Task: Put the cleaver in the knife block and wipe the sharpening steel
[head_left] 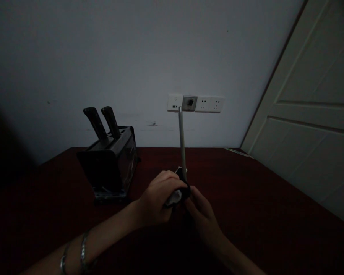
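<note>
A thin grey steel rod (pixel 182 139) with a black handle stands nearly upright above the dark red table (pixel 260 198). My right hand (pixel 202 214) is closed round the black handle at its base. My left hand (pixel 157 198) is closed on a small white cloth (pixel 174 198), pressed against the bottom of the rod next to the handle. Both hands touch each other near the table's middle.
A black knife block (pixel 110 164) with two dark-handled knives (pixel 103 122) stands at the left back. A row of white wall sockets (pixel 196 103) sits on the wall behind the rod. A pale door (pixel 312 114) fills the right side.
</note>
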The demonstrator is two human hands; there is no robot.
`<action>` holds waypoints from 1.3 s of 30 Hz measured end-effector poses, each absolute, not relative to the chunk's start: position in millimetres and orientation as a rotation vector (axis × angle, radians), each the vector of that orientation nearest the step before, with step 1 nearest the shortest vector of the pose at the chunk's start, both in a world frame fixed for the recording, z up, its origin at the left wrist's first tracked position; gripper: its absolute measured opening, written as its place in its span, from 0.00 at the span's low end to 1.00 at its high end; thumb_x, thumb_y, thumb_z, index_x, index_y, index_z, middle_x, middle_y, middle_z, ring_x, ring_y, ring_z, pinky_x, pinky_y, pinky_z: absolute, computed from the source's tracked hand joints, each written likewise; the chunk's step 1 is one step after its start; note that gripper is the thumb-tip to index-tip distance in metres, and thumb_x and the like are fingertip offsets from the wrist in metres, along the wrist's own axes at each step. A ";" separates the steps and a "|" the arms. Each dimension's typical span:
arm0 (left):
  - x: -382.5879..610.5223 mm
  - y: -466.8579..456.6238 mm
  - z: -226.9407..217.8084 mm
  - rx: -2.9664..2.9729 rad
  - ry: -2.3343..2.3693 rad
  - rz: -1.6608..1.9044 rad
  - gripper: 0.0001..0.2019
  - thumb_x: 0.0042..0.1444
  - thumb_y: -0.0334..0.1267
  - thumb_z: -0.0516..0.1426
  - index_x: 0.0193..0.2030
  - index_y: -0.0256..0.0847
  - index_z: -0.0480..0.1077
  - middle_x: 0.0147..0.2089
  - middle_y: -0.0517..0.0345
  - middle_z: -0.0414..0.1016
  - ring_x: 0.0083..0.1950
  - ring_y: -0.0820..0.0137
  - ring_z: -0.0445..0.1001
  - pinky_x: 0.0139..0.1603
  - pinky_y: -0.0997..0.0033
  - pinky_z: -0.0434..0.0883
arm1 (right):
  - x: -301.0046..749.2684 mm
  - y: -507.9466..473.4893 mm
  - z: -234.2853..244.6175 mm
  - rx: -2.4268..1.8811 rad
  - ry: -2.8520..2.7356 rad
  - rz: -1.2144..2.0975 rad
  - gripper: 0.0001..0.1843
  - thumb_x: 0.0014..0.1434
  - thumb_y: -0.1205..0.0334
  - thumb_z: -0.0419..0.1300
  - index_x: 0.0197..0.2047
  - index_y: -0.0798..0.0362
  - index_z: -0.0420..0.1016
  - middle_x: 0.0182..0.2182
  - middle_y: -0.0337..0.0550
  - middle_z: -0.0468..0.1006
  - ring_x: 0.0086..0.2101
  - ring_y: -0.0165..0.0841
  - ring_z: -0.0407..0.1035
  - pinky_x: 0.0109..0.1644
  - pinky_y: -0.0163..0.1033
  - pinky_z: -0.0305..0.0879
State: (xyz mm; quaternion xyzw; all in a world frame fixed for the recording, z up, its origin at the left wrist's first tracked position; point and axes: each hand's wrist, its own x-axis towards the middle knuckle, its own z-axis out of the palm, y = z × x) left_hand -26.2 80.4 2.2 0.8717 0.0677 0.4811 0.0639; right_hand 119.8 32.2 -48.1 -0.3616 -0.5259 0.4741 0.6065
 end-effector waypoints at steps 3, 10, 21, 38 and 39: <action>-25.4 82.3 -0.1 2.596 0.203 1.471 0.10 0.57 0.33 0.48 0.41 0.33 0.66 0.33 0.48 0.70 0.36 0.66 0.68 0.36 0.65 0.69 | 121.0 30.4 -47.2 -0.870 -1.222 1.074 0.07 0.56 0.56 0.59 0.34 0.51 0.70 0.30 0.37 0.68 0.32 0.29 0.62 0.36 0.32 0.60; -25.2 89.1 -5.6 2.531 0.137 1.544 0.12 0.59 0.37 0.47 0.42 0.34 0.66 0.34 0.46 0.71 0.37 0.66 0.70 0.36 0.65 0.70 | 123.0 30.4 -45.9 -0.779 -1.091 1.227 0.09 0.54 0.55 0.60 0.32 0.52 0.70 0.26 0.35 0.65 0.27 0.27 0.58 0.31 0.31 0.57; -34.4 101.6 1.4 2.671 0.218 1.486 0.11 0.56 0.29 0.48 0.44 0.35 0.66 0.37 0.47 0.72 0.41 0.65 0.69 0.40 0.63 0.68 | 124.9 31.4 -38.5 -0.717 -0.940 1.368 0.14 0.51 0.52 0.62 0.31 0.54 0.71 0.19 0.34 0.64 0.18 0.24 0.53 0.20 0.29 0.49; -35.0 129.4 -26.6 2.942 0.581 0.854 0.18 0.49 0.23 0.49 0.49 0.31 0.64 0.48 0.44 0.70 0.50 0.64 0.67 0.51 0.62 0.66 | 143.1 47.4 -42.9 -0.814 -1.077 1.134 0.13 0.55 0.53 0.58 0.35 0.56 0.70 0.20 0.35 0.66 0.19 0.24 0.55 0.21 0.30 0.49; -31.8 126.2 -29.3 2.978 0.570 0.783 0.19 0.48 0.23 0.49 0.49 0.31 0.63 0.49 0.44 0.69 0.51 0.63 0.66 0.52 0.63 0.66 | 144.8 49.0 -42.7 -0.811 -1.075 1.122 0.13 0.54 0.54 0.58 0.35 0.56 0.71 0.20 0.35 0.66 0.20 0.24 0.55 0.21 0.31 0.49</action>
